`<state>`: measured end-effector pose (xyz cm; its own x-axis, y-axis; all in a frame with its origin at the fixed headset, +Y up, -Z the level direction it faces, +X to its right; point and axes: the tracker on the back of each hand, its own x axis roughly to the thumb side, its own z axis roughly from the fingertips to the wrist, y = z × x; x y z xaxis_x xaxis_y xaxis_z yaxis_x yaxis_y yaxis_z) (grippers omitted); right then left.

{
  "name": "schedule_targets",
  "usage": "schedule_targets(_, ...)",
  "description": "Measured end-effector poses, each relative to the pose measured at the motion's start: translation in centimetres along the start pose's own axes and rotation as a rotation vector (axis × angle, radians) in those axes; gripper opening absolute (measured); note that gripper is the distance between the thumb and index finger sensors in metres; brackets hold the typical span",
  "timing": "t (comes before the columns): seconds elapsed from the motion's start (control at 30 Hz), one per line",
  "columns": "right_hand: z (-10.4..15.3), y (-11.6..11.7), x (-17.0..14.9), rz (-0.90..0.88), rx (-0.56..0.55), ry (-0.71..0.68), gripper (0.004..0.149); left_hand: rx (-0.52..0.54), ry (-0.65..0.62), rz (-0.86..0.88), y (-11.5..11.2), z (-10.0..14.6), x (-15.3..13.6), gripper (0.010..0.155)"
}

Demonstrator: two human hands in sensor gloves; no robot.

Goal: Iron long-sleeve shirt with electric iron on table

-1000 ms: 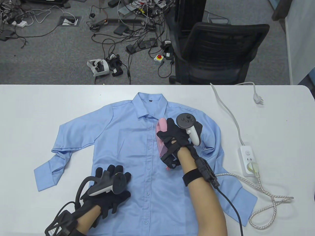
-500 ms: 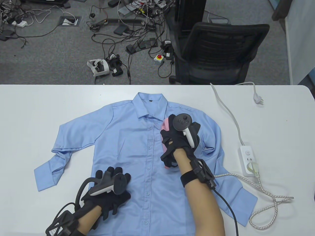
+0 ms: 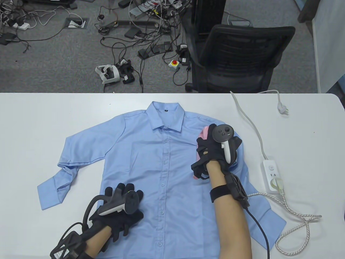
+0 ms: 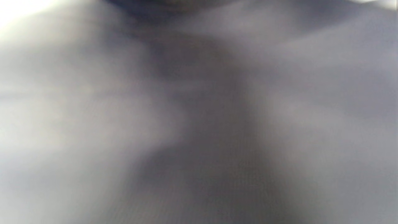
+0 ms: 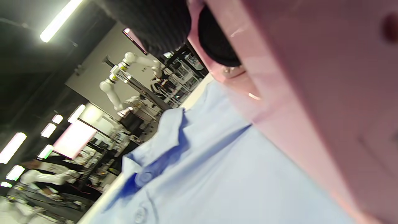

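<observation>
A light blue long-sleeve shirt (image 3: 151,151) lies buttoned and face up on the white table (image 3: 32,118), collar toward the far edge. My right hand (image 3: 213,148) grips the handle of a pink electric iron (image 3: 201,137) that rests on the shirt's right chest and shoulder. The iron (image 5: 311,93) fills the right wrist view, above the shirt (image 5: 217,180). My left hand (image 3: 121,205) rests flat, fingers spread, on the shirt's lower left front. The left wrist view is a grey blur.
A white power strip (image 3: 272,172) lies right of the shirt with the iron's braided cord (image 3: 293,215) plugged in and looped near the table's right front. A loose white plug (image 3: 283,109) lies at the far right. A black office chair (image 3: 237,56) stands beyond the table.
My right hand has slid the iron to the right, from beside the button placket to the shirt's right shoulder area. The left hand has stayed in place.
</observation>
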<state>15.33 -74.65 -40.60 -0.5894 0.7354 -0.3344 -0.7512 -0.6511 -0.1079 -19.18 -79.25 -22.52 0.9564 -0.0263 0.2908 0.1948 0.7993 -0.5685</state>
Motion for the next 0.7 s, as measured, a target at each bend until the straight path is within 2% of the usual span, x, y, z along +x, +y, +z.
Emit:
schedule_targets(0.07, 0.6, -0.4, -0.2, -0.143, -0.020, 0.029, 0.077, -0.005, -0.001, 0.001, 0.0, 0.0, 0.0, 0.075)
schedule_targets(0.1, 1.0, -0.8, 0.2, -0.181, 0.018, 0.039, 0.079, -0.007, -0.001, 0.002, 0.0, 0.0, 0.0, 0.076)
schedule_targets(0.23, 3.3, -1.3, 3.2, -0.126, 0.117, -0.016, 0.080, -0.001, -0.009, -0.009, 0.2, 0.0, -0.1, 0.078)
schedule_targets(0.33, 5.8, -0.1, 4.8, -0.066, 0.138, -0.060, 0.080, 0.033, 0.004, -0.027, 0.3, 0.3, -0.1, 0.076)
schedule_targets(0.43, 7.6, 1.7, 5.1, -0.102, 0.170, -0.075, 0.080, 0.090, 0.047, -0.116, 0.8, 1.1, 0.1, 0.075)
schedule_targets(0.7, 8.4, 4.9, 4.4, -0.046, 0.183, -0.030, 0.079, 0.078, 0.033, -0.089, 0.8, 1.2, 0.1, 0.075)
